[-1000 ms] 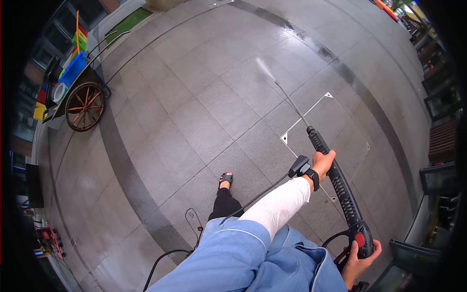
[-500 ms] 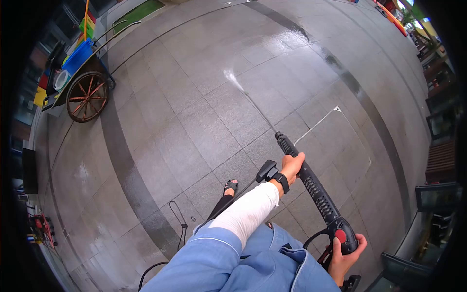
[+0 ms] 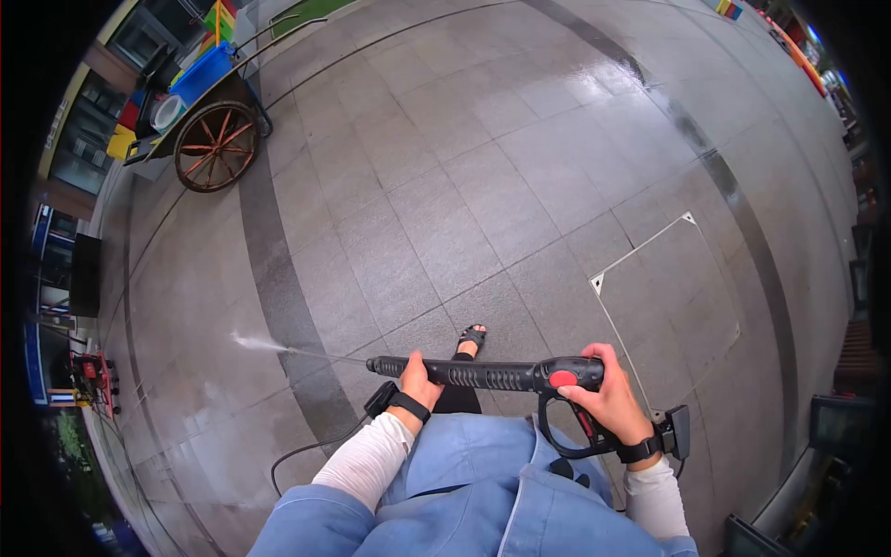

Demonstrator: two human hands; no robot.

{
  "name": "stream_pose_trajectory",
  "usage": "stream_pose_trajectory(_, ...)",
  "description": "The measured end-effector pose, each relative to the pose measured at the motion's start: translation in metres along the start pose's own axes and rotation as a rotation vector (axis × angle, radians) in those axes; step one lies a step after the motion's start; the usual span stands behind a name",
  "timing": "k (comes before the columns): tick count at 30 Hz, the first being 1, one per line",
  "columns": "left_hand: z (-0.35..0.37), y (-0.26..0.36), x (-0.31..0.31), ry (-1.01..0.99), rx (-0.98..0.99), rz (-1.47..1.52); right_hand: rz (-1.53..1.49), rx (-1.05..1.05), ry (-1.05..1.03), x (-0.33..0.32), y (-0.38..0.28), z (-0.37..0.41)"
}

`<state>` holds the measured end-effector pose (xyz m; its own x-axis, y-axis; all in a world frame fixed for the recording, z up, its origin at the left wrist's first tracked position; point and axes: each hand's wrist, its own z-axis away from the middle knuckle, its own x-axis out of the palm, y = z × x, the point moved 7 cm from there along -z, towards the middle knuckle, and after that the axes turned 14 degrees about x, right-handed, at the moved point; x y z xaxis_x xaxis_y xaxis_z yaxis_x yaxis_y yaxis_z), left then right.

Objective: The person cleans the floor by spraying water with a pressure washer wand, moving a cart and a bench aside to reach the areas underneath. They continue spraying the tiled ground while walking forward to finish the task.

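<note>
A black pressure washer gun [image 3: 492, 375] with a red round button lies level across my front, its thin lance [image 3: 329, 356] pointing left. White water spray [image 3: 258, 343] leaves the lance tip above the grey paving [image 3: 436, 241]. Near the front of the barrel, my left hand [image 3: 419, 382] is closed around it. At the rear, my right hand [image 3: 613, 395] wraps the back of the body above the trigger guard; part of its fingers is hidden. Both wrists carry black straps with small boxes.
A two-wheeled cart [image 3: 218, 147] loaded with a blue tub [image 3: 200, 74] stands at the upper left. On the left edge is a red machine [image 3: 93, 376]. A metal-edged floor panel [image 3: 668, 306] lies right of centre. My sandalled foot [image 3: 471, 339] shows ahead.
The gun has swung from pointing up and forward to pointing left, and the spray has moved to the left with it. Both hands have stayed on the gun.
</note>
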<state>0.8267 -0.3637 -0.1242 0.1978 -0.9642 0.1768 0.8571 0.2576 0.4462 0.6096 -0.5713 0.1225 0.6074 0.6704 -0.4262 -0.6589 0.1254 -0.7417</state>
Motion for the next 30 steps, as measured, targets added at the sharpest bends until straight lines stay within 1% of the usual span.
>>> stream_pose_trajectory(1, 0.011, -0.001, 0.005, 0.036, -0.029, -0.033, -0.031, -0.012, -0.021, 0.001, 0.001, -0.002)
stream_pose_trajectory(2, 0.003, -0.014, 0.015, 0.018, -0.033, -0.044, -0.036, -0.011, -0.001, -0.006, 0.006, 0.006)
stream_pose_trajectory(4, -0.009, -0.077, 0.064, -0.285, -0.249, 0.100, -0.085, 0.047, 0.201, -0.040, 0.028, 0.034)
stream_pose_trajectory(5, 0.015, -0.105, 0.097, -0.359, -0.217, 0.017, -0.149, 0.152, 0.283, -0.055, 0.040, 0.051)
stream_pose_trajectory(6, 0.052, -0.132, 0.141, -0.436, -0.181, -0.065, -0.234, 0.186, 0.424, -0.068, 0.055, 0.070)
stream_pose_trajectory(7, 0.089, -0.161, 0.175, -0.525, -0.265, -0.085, -0.251, 0.230, 0.566, -0.079, 0.058, 0.091)
stream_pose_trajectory(8, 0.110, -0.194, 0.206, -0.630, -0.297, -0.123, -0.252, 0.244, 0.715, -0.085, 0.073, 0.111)
stream_pose_trajectory(9, 0.141, -0.219, 0.235, -0.768, -0.365, -0.187, -0.112, 0.172, 0.876, -0.090, 0.063, 0.129)
stream_pose_trajectory(10, 0.170, -0.242, 0.256, -0.821, -0.396, -0.285, -0.153, 0.172, 0.995, -0.089, 0.069, 0.144)
stream_pose_trajectory(11, 0.194, -0.270, 0.275, -0.932, -0.455, -0.322, -0.197, 0.199, 1.094, -0.088, 0.083, 0.159)
stream_pose_trajectory(12, 0.221, -0.286, 0.287, -0.986, -0.466, -0.394, -0.241, 0.229, 1.188, -0.088, 0.092, 0.169)
stream_pose_trajectory(14, 0.261, -0.320, 0.303, -1.090, -0.523, -0.430, -0.123, 0.219, 1.387, -0.098, 0.070, 0.183)
stream_pose_trajectory(15, 0.275, -0.317, 0.308, -1.098, -0.520, -0.460, -0.196, 0.258, 1.425, -0.103, 0.075, 0.187)
stream_pose_trajectory(16, 0.282, -0.308, 0.312, -1.106, -0.511, -0.485, -0.047, 0.239, 1.463, -0.108, 0.066, 0.189)
stream_pose_trajectory(18, 0.259, -0.305, 0.318, -1.049, -0.524, -0.474, -0.219, 0.245, 1.371, -0.116, 0.060, 0.177)
stream_pose_trajectory(19, 0.244, -0.297, 0.323, -1.011, -0.544, -0.466, -0.320, 0.249, 1.278, -0.118, 0.058, 0.161)
stream_pose_trajectory(20, 0.219, -0.280, 0.326, -0.980, -0.509, -0.447, -0.321, 0.235, 1.258, -0.120, 0.050, 0.145)
stream_pose_trajectory(21, 0.192, -0.257, 0.327, -0.904, -0.495, -0.418, -0.294, 0.226, 1.116, -0.119, 0.040, 0.119)
stream_pose_trajectory(22, 0.160, -0.231, 0.326, -0.830, -0.426, -0.384, -0.264, 0.218, 0.977, -0.116, 0.028, 0.094)
stream_pose_trajectory(23, 0.132, -0.195, 0.323, -0.768, -0.339, -0.329, -0.311, 0.232, 0.840, -0.110, 0.021, 0.068)
stream_pose_trajectory(24, 0.101, -0.167, 0.315, -0.756, -0.330, -0.285, -0.070, 0.065, 0.829, -0.105, 0.006, 0.043)
stream_pose_trajectory(26, 0.052, -0.093, 0.287, -0.606, -0.212, -0.155, -0.126, 0.089, 0.584, -0.081, -0.007, -0.010)
stream_pose_trajectory(27, 0.018, -0.068, 0.268, -0.562, -0.163, -0.061, -0.135, 0.082, 0.438, -0.065, -0.028, -0.033)
stream_pose_trajectory(28, 0.002, -0.039, 0.247, -0.497, -0.117, -0.043, -0.184, 0.009, 0.321, -0.049, -0.035, -0.056)
stream_pose_trajectory(29, -0.011, -0.013, 0.225, -0.424, -0.114, -0.024, -0.136, 0.000, 0.237, -0.035, -0.049, -0.072)
stream_pose_trajectory(30, -0.020, 0.006, 0.206, -0.351, -0.113, -0.007, -0.101, -0.043, 0.180, -0.023, -0.048, -0.088)
